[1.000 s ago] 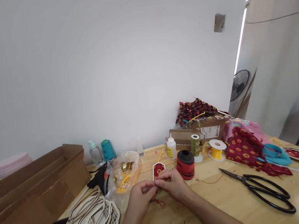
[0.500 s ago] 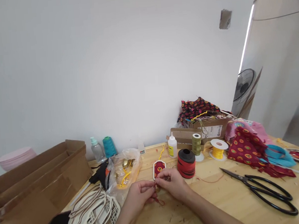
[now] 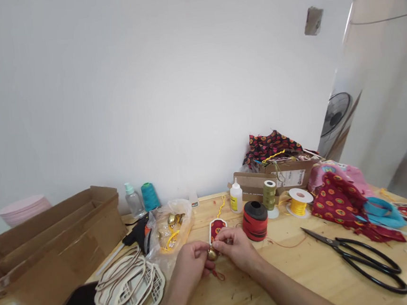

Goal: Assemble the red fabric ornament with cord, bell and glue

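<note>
I look down at a wooden table point(image 3: 307, 276). Both hands meet near the middle of it, close to the front edge. The left hand point(image 3: 192, 263) is curled, and its thumb and fingers pinch a small gold bell point(image 3: 212, 253). The right hand point(image 3: 239, 249) is curled too, and its fingertips pinch the same bell from the other side. The bell sits just above the table, between the two hands. A bit of red thread point(image 3: 218, 275) lies on the wood right under it. I cannot tell if the thread goes through the bell.

Just behind the hands lies a little red tag point(image 3: 217, 227) with a white rim and a yellow cord. A fat red spool point(image 3: 254, 221) stands beside the right hand. Behind it are a glue bottle point(image 3: 236, 198), a green spool point(image 3: 270, 193) and a yellow spool point(image 3: 298, 202). Black scissors point(image 3: 358, 257) lie well off to the right. To the left, a clear bag point(image 3: 169, 227) with more gold bells is near the left hand. A pile of wooden frames point(image 3: 130, 289) lies in front of the bag.
</note>
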`<state>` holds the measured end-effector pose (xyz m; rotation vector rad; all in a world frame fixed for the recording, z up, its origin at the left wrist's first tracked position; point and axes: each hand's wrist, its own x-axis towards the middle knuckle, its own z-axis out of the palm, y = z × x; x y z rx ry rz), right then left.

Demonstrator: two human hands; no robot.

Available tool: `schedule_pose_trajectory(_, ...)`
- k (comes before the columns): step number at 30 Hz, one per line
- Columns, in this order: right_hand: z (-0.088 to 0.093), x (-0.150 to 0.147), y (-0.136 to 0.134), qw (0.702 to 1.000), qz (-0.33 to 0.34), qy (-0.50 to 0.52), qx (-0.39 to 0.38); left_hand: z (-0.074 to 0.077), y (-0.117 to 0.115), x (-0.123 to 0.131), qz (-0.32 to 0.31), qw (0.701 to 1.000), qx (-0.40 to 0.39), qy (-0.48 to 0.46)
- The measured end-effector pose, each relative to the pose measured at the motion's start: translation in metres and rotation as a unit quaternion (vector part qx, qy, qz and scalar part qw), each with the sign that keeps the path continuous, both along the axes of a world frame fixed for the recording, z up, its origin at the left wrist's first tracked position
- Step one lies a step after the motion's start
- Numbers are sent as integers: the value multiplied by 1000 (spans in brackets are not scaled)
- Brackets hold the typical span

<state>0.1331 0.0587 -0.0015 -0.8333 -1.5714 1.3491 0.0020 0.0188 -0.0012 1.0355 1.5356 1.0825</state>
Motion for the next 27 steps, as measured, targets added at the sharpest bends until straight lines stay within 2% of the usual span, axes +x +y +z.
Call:
schedule_pose_trajectory(5, -4, 1, 4, 1000, -9, 7, -16, -4, 0, -2, 10, 998, 46, 35)
schedule_pose_trajectory(11, -11, 0, 8, 999, -27, -1, -27, 0, 1, -9, 8, 994, 94, 50)
schedule_pose_trajectory(14, -11, 0, 7, 999, -33, -24, 0, 2, 1, -12, 10, 993, 104, 54)
schedule_pose_trajectory(23, -8, 0, 3, 988, -45, -94, 111, 0, 0, -7, 28, 997, 67, 17)
schedule_pose_trajectory(27, -8, 0, 3, 988, -43, -88, 123, 1, 1, -7, 41, 997, 70, 13)
